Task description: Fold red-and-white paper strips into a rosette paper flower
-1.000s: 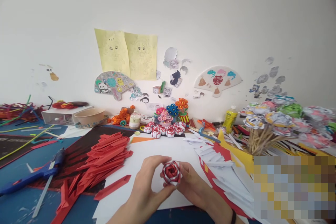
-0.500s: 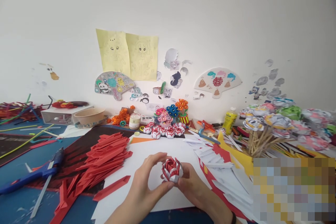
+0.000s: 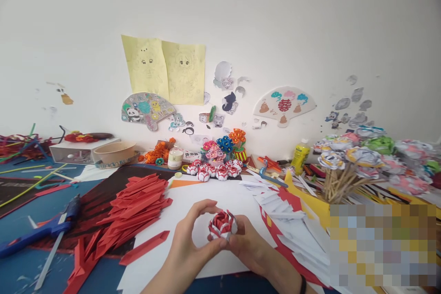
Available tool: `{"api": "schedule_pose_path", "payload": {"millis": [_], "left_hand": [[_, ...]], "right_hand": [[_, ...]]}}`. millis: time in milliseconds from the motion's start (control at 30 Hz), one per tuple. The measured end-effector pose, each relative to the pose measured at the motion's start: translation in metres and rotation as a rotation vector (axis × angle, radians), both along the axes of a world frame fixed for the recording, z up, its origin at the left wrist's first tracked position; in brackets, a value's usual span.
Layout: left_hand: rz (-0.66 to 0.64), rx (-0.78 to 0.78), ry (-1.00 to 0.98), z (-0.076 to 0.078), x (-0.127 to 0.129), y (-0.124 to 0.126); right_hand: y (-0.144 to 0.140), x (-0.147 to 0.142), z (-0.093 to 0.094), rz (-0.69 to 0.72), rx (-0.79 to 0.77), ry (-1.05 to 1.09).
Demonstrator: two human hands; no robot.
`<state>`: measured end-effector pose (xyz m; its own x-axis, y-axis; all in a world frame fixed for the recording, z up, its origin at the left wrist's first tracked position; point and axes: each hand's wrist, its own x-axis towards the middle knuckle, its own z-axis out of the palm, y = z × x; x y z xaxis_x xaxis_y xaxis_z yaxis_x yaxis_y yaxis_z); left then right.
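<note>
Between my two hands is a red and white folded-paper flower (image 3: 223, 225), its petals facing up and toward me. My left hand (image 3: 193, 234) curves round its left side, the thumb pressed against the lower edge. My right hand (image 3: 246, 241) grips the flower from the right, thumb and fingers at its base. Beneath my hands lies a large white paper sheet (image 3: 193, 193). To the left is a heap of folded red paper strips (image 3: 138, 206), with a single red strip (image 3: 144, 248) apart from it. Folded white paper strips (image 3: 285, 216) are spread on the right.
A blue glue gun (image 3: 58, 227) lies at the left. Several finished red and white flowers (image 3: 222, 172) stand at the back, near a glue jar (image 3: 175, 158). A yellow bottle (image 3: 299, 157) and a bunch of stick-stemmed paper flowers (image 3: 344, 165) are at the right.
The flower has turned and tilted in my fingers, so its petals show differently. My right fingers have shifted slightly at its side. The whole view has moved a little.
</note>
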<state>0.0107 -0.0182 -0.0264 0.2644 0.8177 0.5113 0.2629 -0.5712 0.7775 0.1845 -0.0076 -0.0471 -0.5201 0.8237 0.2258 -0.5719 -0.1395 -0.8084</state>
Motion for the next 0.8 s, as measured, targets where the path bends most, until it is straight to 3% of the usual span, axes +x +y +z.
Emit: {"api": "schedule_pose_path", "payload": {"millis": [533, 800], "left_hand": [[-0.019, -0.047, -0.092, 0.007, 0.002, 0.004], [-0.044, 0.02, -0.036, 0.008, -0.001, 0.004]], "right_hand": [[-0.003, -0.008, 0.008, -0.069, 0.028, -0.063], [-0.004, 0.001, 0.016, 0.009, 0.061, 0.003]]}}
